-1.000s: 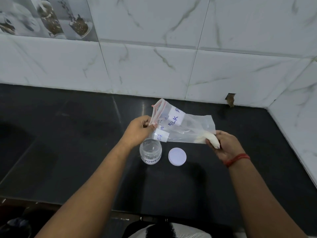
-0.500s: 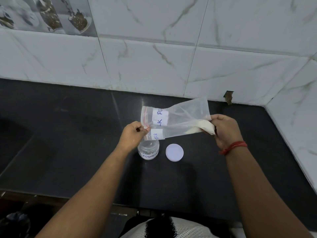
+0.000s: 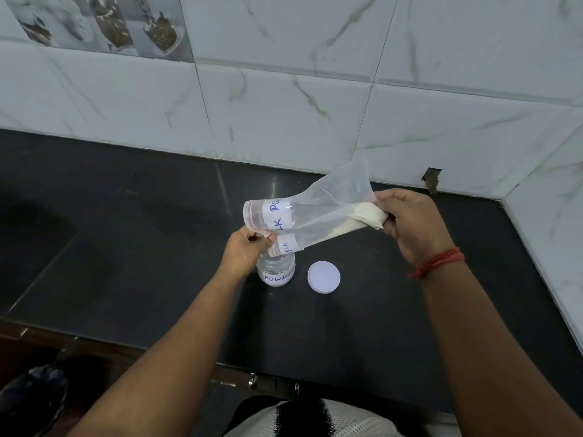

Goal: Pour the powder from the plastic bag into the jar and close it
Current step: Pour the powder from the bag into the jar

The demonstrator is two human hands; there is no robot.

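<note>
Our left hand [image 3: 249, 247] pinches the plastic bag [image 3: 315, 216] mouth just above the open jar [image 3: 277, 272] (centre frame); our right hand [image 3: 407, 220] fingers grip its powder [image 3: 367, 214] end, raised.

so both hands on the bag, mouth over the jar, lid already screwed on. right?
Not quite: the lid is off, lying on the counter right of the jar, per the head view. Left hand and right hand do hold the bag.
</note>
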